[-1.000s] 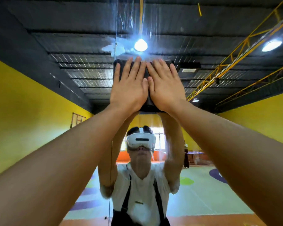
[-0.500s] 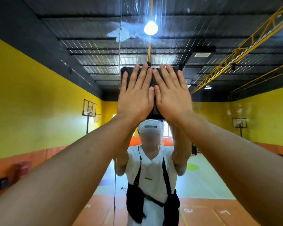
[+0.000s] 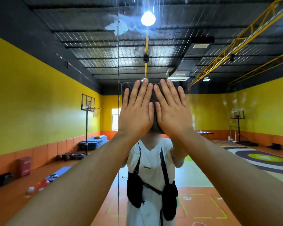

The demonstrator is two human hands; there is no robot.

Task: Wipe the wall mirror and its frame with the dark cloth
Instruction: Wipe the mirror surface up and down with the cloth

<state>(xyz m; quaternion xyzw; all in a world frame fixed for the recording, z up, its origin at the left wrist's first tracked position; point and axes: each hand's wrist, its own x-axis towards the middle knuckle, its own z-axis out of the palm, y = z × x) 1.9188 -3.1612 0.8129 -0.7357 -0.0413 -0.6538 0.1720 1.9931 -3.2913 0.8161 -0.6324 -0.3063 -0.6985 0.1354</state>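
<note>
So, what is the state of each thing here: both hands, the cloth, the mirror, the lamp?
left hand: open, fingers straight, pressing the dark cloth.
right hand: open, pressing it too.
dark cloth: pinned flat against the wall mirror.
wall mirror: smeared and streaked near the top.
ceiling lamp, reflected: lit.

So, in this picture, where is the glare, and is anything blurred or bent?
Head view: the lamp blows out white, with streaks on the mirror around it; the left hand, right hand and cloth are sharp; the wide lens swells the forearms at the bottom edge.
</note>
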